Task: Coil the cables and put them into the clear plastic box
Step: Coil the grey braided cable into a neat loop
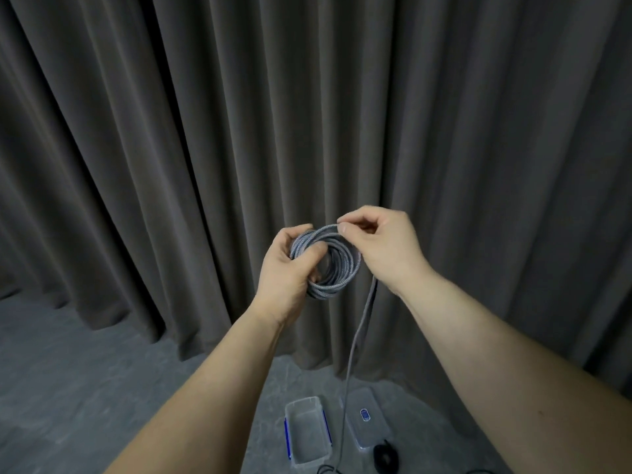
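A grey braided cable [337,265] is wound into a coil of several loops at chest height. My left hand [287,268] grips the coil's left side, thumb across the loops. My right hand [379,241] pinches the strand at the coil's top between thumb and forefinger. The cable's loose tail [355,340] hangs straight down from under my right hand to the floor. On the floor below stands the clear plastic box [290,436] with blue clips, open and holding nothing.
The box's clear lid [367,436] lies right of the box. A black coiled cable [385,456] sits by the lid's near corner, and another dark cable shows at the bottom edge. A dark pleated curtain [205,131] hangs behind, over a grey floor.
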Available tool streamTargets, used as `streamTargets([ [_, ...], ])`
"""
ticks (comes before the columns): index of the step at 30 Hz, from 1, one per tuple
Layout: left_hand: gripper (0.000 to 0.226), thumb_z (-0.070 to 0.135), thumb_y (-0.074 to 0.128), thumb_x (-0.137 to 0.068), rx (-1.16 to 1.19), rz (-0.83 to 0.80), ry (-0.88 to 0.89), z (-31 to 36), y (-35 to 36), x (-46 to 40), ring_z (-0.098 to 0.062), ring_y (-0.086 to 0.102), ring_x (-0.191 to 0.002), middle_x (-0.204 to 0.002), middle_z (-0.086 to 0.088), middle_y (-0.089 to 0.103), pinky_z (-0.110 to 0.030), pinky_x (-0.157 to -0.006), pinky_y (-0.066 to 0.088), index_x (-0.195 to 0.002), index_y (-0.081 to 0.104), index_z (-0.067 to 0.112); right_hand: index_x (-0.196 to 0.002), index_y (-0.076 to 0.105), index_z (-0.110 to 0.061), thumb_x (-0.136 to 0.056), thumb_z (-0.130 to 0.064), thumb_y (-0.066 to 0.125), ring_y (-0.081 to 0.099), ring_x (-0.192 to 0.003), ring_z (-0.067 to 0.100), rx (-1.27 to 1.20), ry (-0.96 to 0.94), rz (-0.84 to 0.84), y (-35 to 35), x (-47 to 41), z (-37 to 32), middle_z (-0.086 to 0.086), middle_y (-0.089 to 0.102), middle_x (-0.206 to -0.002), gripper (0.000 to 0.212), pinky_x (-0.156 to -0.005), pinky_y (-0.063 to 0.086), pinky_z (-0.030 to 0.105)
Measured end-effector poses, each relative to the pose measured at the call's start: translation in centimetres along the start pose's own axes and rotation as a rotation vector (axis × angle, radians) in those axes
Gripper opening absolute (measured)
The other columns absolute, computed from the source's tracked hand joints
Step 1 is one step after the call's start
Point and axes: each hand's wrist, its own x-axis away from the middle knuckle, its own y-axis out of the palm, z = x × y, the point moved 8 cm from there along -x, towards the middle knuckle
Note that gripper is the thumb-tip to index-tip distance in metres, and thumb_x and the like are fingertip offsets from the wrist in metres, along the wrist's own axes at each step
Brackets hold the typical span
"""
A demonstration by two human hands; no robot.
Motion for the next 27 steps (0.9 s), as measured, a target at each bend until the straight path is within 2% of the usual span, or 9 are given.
streamTargets([
  [4,0.034,0.016,0.062,-0.076,0.015,0.047,0.032,0.2,0.4,-0.2,-0.009,0.043,-0.048,-0.055,0.008,0.054,-0.027,-0.054,0.041,-0.108,0.055,0.010,-0.090,0.074,-0.019,-0.087,-0.015,0.065,0.063,-0.079,0.011,0.126,-0.087,0.045,0.7,-0.2,0.5,-0.005,0.068,-0.086,0.011,-0.079,0.051,0.026],
  [8,0.033,0.012,0.064,-0.077,0.125,0.120,0.020,0.2,0.2,-0.8,-0.007,0.044,-0.048,-0.057,0.008,0.054,-0.024,-0.055,0.042,-0.108,0.054,0.013,-0.115,0.069,-0.016,-0.091,-0.025,0.054,0.056,-0.085,0.006,0.302,-0.234,0.099,1.5,1.2,1.0,-0.006,0.057,-0.095,0.030,-0.082,0.044,0.018],
  [11,0.031,0.005,0.065,-0.082,0.215,0.113,-0.034,-0.6,0.5,-0.7,-0.008,0.042,-0.046,-0.054,0.007,0.050,-0.024,-0.054,0.041,-0.110,0.054,0.011,-0.119,0.067,-0.014,-0.090,-0.029,0.051,0.056,-0.085,0.012,0.359,-0.230,0.143,1.4,1.4,1.7,0.004,0.058,-0.096,0.036,-0.079,0.046,0.027],
  [13,0.027,0.002,0.061,-0.087,0.288,0.121,-0.085,-1.3,0.6,-0.7,-0.007,0.039,-0.045,-0.052,0.006,0.046,-0.023,-0.053,0.039,-0.111,0.054,0.010,-0.120,0.066,-0.015,-0.090,-0.032,0.050,0.058,-0.084,0.017,0.387,-0.210,0.130,1.6,1.3,2.0,0.005,0.056,-0.095,0.038,-0.075,0.049,0.034],
  [16,0.017,0.002,0.056,-0.093,0.288,0.183,-0.082,-1.6,0.4,-0.7,-0.007,0.037,-0.046,-0.052,0.007,0.043,-0.023,-0.053,0.036,-0.107,0.055,0.012,-0.121,0.065,-0.019,-0.090,-0.035,0.049,0.060,-0.084,0.023,0.428,-0.200,0.124,1.7,1.2,2.2,0.004,0.056,-0.096,0.038,-0.072,0.051,0.035],
  [18,0.018,0.008,0.064,-0.089,0.206,0.255,-0.022,-1.3,-0.1,-0.7,-0.005,0.041,-0.048,-0.056,0.008,0.047,-0.023,-0.054,0.037,-0.105,0.056,0.013,-0.126,0.061,-0.022,-0.092,-0.036,0.049,0.061,-0.090,0.025,0.451,-0.169,0.082,1.9,1.3,2.6,0.004,0.056,-0.102,0.038,-0.076,0.049,0.033],
  [20,0.023,0.013,0.069,-0.085,0.145,0.312,0.030,-0.9,-0.5,-0.7,-0.004,0.047,-0.051,-0.063,0.008,0.053,-0.021,-0.055,0.041,-0.105,0.057,0.014,-0.134,0.052,-0.023,-0.095,-0.034,0.051,0.058,-0.105,0.023,0.442,-0.138,-0.024,2.6,1.6,3.4,0.001,0.056,-0.117,0.041,-0.086,0.045,0.030],
  [23,0.018,0.009,0.064,-0.091,0.147,0.368,0.047,-0.7,-1.2,-0.8,-0.002,0.049,-0.051,-0.069,0.004,0.051,-0.019,-0.052,0.043,-0.106,0.057,0.014,-0.143,0.038,-0.023,-0.092,-0.039,0.056,0.048,-0.126,0.016,0.343,-0.064,-0.176,3.4,2.2,4.6,-0.001,0.051,-0.139,0.057,-0.104,0.038,0.029],
  [27,0.014,0.010,0.062,-0.092,0.200,0.366,0.031,-0.9,-1.6,-1.1,-0.004,0.042,-0.046,-0.068,0.002,0.047,-0.022,-0.050,0.042,-0.103,0.056,0.016,-0.145,0.035,-0.024,-0.091,-0.036,0.058,0.045,-0.130,0.011,0.268,0.005,-0.243,3.7,2.0,4.9,-0.004,0.050,-0.141,0.061,-0.108,0.036,0.028],
])
